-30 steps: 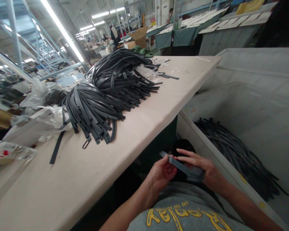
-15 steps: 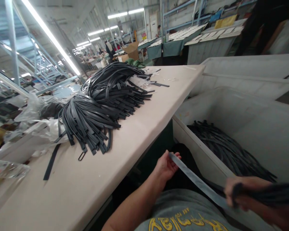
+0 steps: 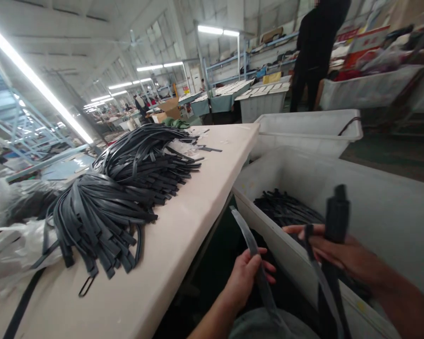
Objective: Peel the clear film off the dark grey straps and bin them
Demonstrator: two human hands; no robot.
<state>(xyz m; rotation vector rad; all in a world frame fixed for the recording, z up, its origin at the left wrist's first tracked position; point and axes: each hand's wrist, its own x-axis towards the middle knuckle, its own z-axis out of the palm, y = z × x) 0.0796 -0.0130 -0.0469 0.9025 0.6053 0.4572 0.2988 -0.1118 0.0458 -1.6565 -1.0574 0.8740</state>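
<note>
Bright overhead fluorescent tubes (image 3: 38, 82), glare streak upper left, wide-angle bending at edges, slight motion blur, dim under table (image 3: 183, 226)

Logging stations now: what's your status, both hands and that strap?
Left hand gripping grey strap. Right hand clamped on black strap end, over white bin. Strap pile on table. Nothing blocking.

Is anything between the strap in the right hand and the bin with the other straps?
Nothing visible. The right hand holds a dark strap above the near wall of the white bin, and the straps in the bin lie just beyond it. The left hand grips a grey strap outside the bin.
</note>
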